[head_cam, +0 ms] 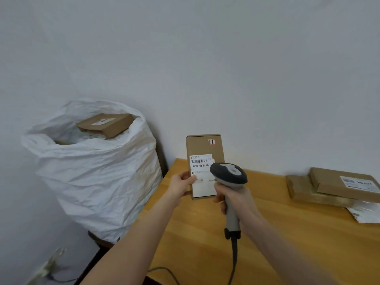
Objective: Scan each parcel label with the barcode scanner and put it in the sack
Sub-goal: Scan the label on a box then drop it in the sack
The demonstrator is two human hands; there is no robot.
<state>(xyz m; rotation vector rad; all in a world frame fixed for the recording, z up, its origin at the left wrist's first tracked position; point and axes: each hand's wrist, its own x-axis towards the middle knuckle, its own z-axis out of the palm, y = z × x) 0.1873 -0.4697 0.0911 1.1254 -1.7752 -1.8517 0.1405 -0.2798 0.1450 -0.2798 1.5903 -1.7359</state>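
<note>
My left hand (182,185) grips the lower left edge of a brown cardboard parcel (204,148), held upright above the table's left corner with its white barcode label (201,161) facing me. My right hand (236,199) grips the handle of a grey and black barcode scanner (229,174). The scanner head sits right in front of the label's lower right part and covers it. To the left stands a white sack (98,171), open at the top, with a flat brown parcel (106,124) lying on its contents.
A wooden table (267,233) fills the lower right. At its right edge lie stacked brown parcels (333,186) and a white mailer bag (365,213). The scanner's cable (234,262) hangs over the table front. A white wall stands behind.
</note>
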